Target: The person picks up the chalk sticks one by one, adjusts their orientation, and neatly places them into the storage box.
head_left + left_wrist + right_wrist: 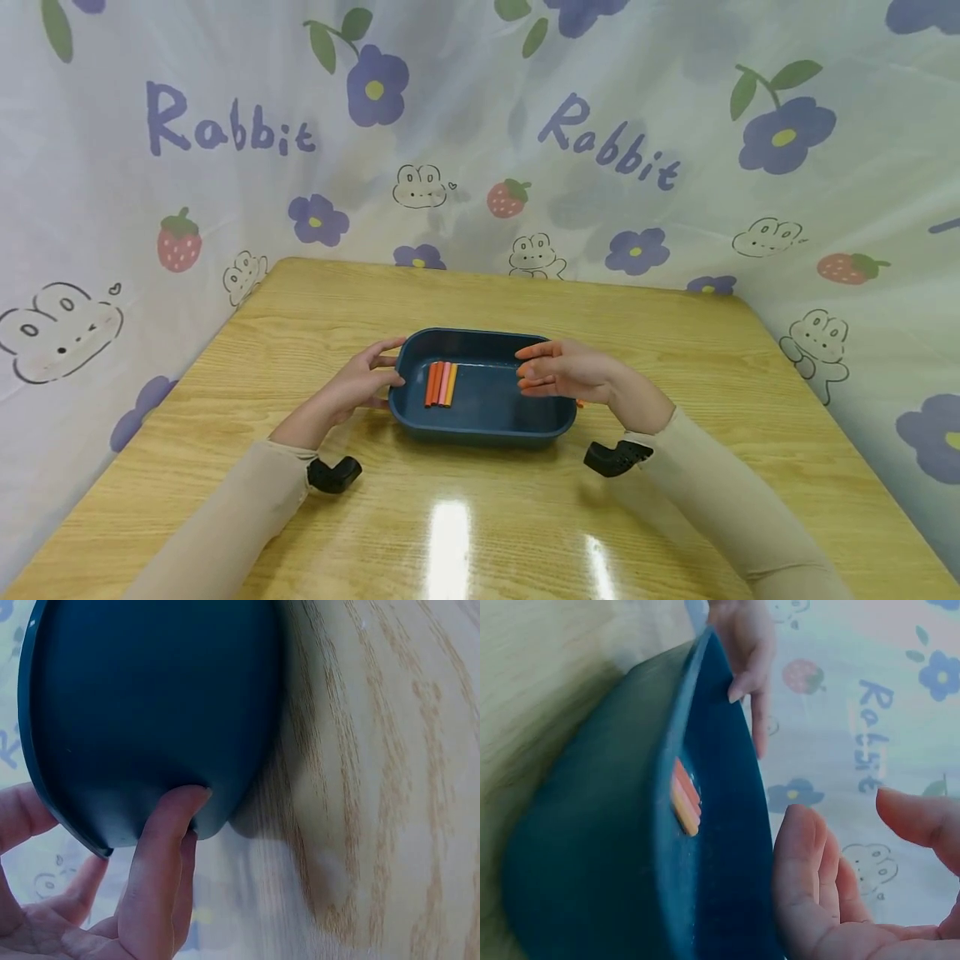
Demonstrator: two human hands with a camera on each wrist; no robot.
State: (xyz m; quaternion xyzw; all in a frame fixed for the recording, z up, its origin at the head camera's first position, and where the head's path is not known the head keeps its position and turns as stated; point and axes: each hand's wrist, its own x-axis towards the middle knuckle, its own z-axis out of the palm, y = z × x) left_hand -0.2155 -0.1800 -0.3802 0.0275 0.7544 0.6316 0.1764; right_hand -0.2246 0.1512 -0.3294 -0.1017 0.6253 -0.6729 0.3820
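A patterned curtain (465, 100) hung behind the wooden tabletop (525, 525), where a dark blue box (483, 434) stood. The left hand (358, 385) gripped its left end; the right hand (579, 373), fingers loose and holding nothing, was over the right end. Four coloured sticks (440, 384) lay side by side inside, toward the left

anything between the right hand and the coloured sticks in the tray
Nothing visible stands in the way: in the head view, only bare floor of the tray shows between the right hand and the coloured sticks.
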